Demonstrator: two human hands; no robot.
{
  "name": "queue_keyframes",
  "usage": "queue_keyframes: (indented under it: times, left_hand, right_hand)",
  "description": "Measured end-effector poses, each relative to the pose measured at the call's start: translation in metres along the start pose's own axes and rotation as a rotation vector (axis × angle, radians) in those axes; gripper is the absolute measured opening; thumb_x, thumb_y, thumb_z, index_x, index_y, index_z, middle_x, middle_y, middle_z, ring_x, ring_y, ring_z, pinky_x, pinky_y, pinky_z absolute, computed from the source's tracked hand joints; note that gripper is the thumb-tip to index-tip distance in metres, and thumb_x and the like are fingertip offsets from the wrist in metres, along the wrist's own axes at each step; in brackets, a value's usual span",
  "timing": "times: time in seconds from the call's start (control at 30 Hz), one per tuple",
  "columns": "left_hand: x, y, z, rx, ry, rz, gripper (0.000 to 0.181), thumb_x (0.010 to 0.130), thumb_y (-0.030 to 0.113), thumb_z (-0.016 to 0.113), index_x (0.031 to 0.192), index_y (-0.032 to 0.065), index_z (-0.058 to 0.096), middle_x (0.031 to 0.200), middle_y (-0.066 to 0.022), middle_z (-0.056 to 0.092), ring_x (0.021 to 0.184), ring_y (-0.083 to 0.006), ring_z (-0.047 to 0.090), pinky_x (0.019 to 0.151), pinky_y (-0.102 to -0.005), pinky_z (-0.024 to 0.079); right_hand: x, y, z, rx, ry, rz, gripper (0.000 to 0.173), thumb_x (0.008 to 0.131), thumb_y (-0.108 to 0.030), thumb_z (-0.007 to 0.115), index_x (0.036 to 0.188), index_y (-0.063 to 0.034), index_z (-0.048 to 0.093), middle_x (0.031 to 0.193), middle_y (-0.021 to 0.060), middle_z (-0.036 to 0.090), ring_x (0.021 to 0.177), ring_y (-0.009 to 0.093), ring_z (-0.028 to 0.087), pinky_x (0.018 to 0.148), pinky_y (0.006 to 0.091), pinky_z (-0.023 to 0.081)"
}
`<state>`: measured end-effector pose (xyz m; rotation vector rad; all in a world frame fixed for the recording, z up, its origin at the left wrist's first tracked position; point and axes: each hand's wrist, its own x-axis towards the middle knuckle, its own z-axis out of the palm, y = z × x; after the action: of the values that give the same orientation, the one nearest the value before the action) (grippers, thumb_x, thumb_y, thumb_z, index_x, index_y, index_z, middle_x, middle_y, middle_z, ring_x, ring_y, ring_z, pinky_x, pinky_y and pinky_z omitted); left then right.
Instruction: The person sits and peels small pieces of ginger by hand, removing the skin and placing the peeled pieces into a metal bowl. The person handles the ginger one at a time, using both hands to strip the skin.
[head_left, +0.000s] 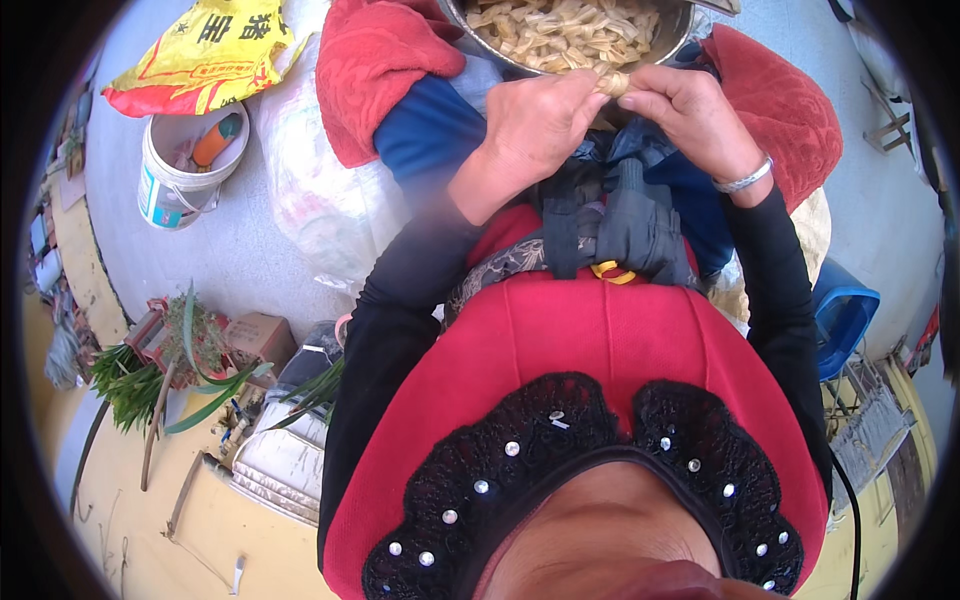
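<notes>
My left hand (534, 135) and my right hand (686, 116) meet in front of me, their fingertips closed on one pale tan knotted strip (613, 82), perhaps dried husk or tofu skin; I cannot tell which. It is held at the near rim of a round metal basin (681, 46). Many similar knotted pieces (562, 31) fill the basin. A silver bracelet circles my right wrist. Red towels (390, 82) lie over both knees, and dark cloth bunches in my lap below the hands.
A white plastic bucket (154, 169) holding an orange and green item stands at left, under a yellow printed bag (225, 52). Beside my leg is a translucent plastic sack (322, 202). A blue plastic container (844, 322) lies at right. Potted plants (135, 382) and a cardboard box (259, 341) are lower left.
</notes>
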<state>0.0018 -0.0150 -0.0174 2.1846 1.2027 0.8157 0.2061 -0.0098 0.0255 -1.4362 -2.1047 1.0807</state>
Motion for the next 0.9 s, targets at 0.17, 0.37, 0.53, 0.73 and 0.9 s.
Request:
queue_keyframes:
  times: [0.17, 0.37, 0.53, 0.73, 0.9]
  left_hand:
    - [0.0, -0.014, -0.024, -0.601, -0.364, -0.248, 0.017, 0.092, 0.018, 0.063, 0.096, 0.0011, 0.067, 0.07, -0.0037, 0.06, 0.064, -0.0092, 0.055, 0.057, -0.0253, 0.044]
    - [-0.001, -0.02, -0.035, -0.507, -0.383, -0.241, 0.018, 0.096, 0.016, 0.059, 0.094, -0.0013, 0.065, 0.071, 0.0021, 0.053, 0.067, -0.0057, 0.046, 0.059, -0.0232, 0.04]
    - [-0.013, -0.025, -0.038, -0.714, -0.453, -0.301, 0.021, 0.096, 0.017, 0.058, 0.092, -0.0018, 0.065, 0.069, 0.003, 0.052, 0.065, -0.0058, 0.045, 0.057, -0.0234, 0.039]
    - [-0.006, -0.022, -0.033, -0.588, -0.49, -0.309, 0.022, 0.097, 0.018, 0.057, 0.1, -0.0018, 0.065, 0.074, 0.0002, 0.055, 0.069, -0.0069, 0.047, 0.061, -0.0235, 0.041]
    - [0.005, -0.021, -0.018, -0.506, -0.427, -0.153, 0.024, 0.098, 0.019, 0.055, 0.105, -0.0015, 0.064, 0.073, -0.0012, 0.055, 0.069, -0.0079, 0.048, 0.062, -0.0247, 0.042]
  right_hand:
    - [-0.007, 0.006, -0.001, -0.127, 0.016, -0.253, 0.016, 0.088, -0.017, 0.065, 0.088, -0.0004, 0.063, 0.076, 0.0158, 0.061, 0.069, 0.033, 0.061, 0.061, 0.0374, 0.049]
    - [-0.008, 0.019, 0.003, -0.108, 0.11, -0.275, 0.012, 0.087, -0.013, 0.065, 0.091, -0.0015, 0.064, 0.077, 0.0144, 0.061, 0.072, 0.033, 0.063, 0.063, 0.0365, 0.051]
    - [-0.016, 0.01, 0.004, -0.089, 0.004, -0.302, 0.012, 0.088, -0.012, 0.065, 0.09, -0.0004, 0.065, 0.077, 0.0138, 0.062, 0.073, 0.03, 0.063, 0.064, 0.0354, 0.051]
    - [-0.012, 0.026, 0.003, 0.017, 0.024, -0.16, 0.017, 0.088, -0.017, 0.065, 0.098, -0.0022, 0.067, 0.085, 0.0136, 0.066, 0.076, 0.03, 0.065, 0.069, 0.0338, 0.052]
    - [0.01, 0.004, -0.012, -0.24, 0.07, -0.337, 0.033, 0.084, -0.03, 0.069, 0.106, -0.0058, 0.067, 0.094, 0.0147, 0.068, 0.083, 0.032, 0.065, 0.073, 0.0367, 0.052]
